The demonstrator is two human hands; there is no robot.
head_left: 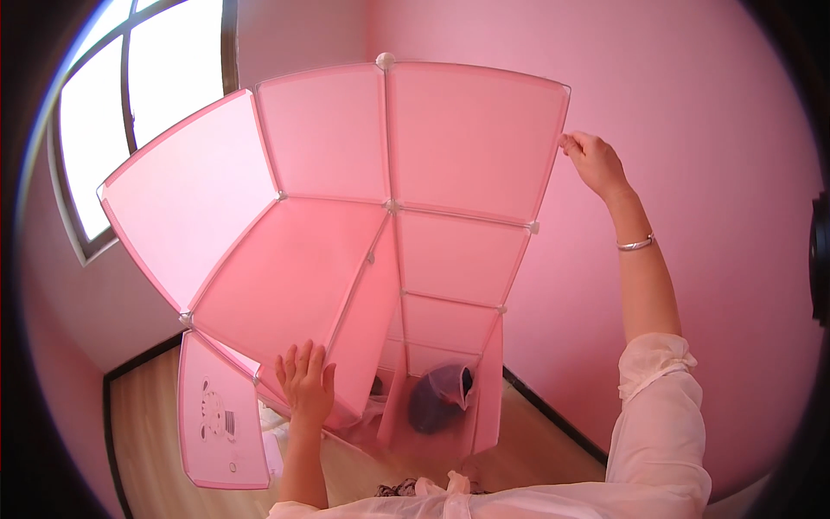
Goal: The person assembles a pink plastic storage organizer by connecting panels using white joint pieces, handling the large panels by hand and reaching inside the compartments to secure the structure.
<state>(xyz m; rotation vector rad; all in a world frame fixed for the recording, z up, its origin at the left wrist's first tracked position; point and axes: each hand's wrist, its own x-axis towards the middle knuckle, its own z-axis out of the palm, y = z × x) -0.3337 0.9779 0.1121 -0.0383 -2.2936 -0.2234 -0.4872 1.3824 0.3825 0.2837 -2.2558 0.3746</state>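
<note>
A pink cube storage cabinet (pixel 285 268) of thin panels in wire frames stands before me, joined by white connectors (pixel 392 207). My right hand (pixel 595 163) is raised at the upper right. Its fingers are closed on the outer edge of the large upper right panel (pixel 480 138). Lower down, my left hand (pixel 304 385) lies with fingers outstretched against the cabinet's flat pink panel, near its front edge. Left of that hand, a door panel (pixel 220 415) with a cartoon animal print and a small round hole hangs swung outward.
Low in an open compartment sits a dark bundle (pixel 438 400) in a translucent bag. A bright window (pixel 173 69) is at the upper left, beside a pink wall (pixel 683 130). Wood-look floor (pixel 143 406) meets dark skirting (pixel 553 415) around the cabinet.
</note>
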